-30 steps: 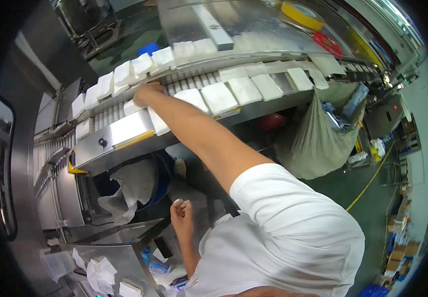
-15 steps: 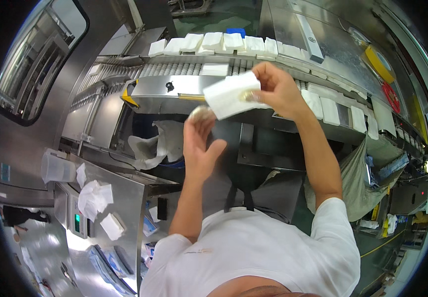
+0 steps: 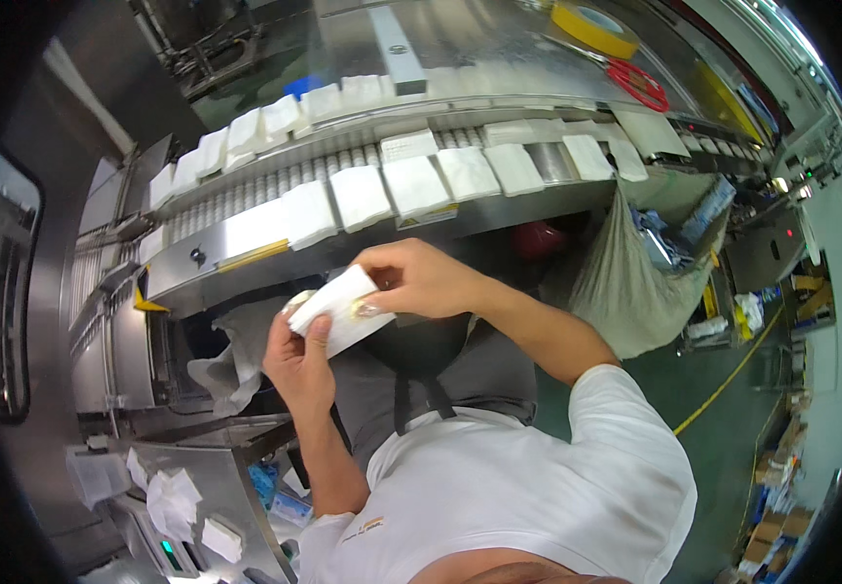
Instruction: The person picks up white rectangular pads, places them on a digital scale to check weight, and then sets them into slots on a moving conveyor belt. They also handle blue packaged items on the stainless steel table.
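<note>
Both my hands hold one folded white wipe stack [image 3: 341, 304] in front of my body, on the near side of the conveyor. My left hand [image 3: 300, 368] grips its left end, thumb on the near face. My right hand [image 3: 419, 278] pinches its right end from above. Shiny coverings wrap some fingertips on both hands. Similar white wipe stacks [image 3: 415, 185] lie in a row along the conveyor's near steel ledge, beyond my hands. More white wipe stacks [image 3: 244, 136] line the far side of the rollers [image 3: 314, 169].
Red-handled scissors [image 3: 637, 86] and a yellow tape roll [image 3: 593, 29] lie on the steel surface at the back right. A beige cloth bag [image 3: 608, 282] hangs off the conveyor's right part. At lower left, a side table holds a scale [image 3: 170, 553], crumpled white sheets [image 3: 174, 504] and a clear container [image 3: 96, 475].
My left hand, open and apart before, has closed on the wipe stack's left end. The stack has come lower and nearer my body. The view has turned to the right.
</note>
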The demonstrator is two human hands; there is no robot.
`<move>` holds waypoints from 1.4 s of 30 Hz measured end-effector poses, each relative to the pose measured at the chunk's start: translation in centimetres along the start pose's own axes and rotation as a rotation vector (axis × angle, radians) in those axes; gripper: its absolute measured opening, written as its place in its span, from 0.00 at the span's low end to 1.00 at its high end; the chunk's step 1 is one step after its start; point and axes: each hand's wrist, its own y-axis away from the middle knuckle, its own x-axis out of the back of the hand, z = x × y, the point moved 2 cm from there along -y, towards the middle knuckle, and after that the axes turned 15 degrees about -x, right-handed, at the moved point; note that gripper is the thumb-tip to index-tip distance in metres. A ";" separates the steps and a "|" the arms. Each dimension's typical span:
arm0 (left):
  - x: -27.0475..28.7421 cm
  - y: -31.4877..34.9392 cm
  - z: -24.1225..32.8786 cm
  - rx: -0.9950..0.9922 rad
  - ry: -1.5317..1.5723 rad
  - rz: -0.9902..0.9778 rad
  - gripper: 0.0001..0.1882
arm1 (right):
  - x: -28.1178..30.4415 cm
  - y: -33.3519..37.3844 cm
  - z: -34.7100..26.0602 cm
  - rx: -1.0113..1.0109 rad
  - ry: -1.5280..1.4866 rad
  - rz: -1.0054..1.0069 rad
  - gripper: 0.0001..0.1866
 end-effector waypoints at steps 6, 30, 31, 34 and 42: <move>0.6 -1.4 -1.3 0.043 0.015 0.020 0.17 | 0.2 -2.2 -0.3 -0.007 -0.104 -0.028 0.17; 5.9 -4.6 -5.0 0.203 0.286 0.362 0.17 | 2.1 -15.8 -3.0 -0.118 -0.006 -0.176 0.21; 6.2 -3.7 -4.5 0.224 0.306 0.364 0.18 | 6.0 -16.3 -3.4 -0.141 -0.071 -0.206 0.21; 5.9 -1.4 -3.4 0.285 0.411 0.329 0.21 | 12.9 -18.9 -1.6 -0.339 0.283 0.365 0.21; 6.3 1.5 -2.5 0.217 0.324 0.224 0.23 | 15.7 -23.6 1.7 -0.479 0.807 0.424 0.21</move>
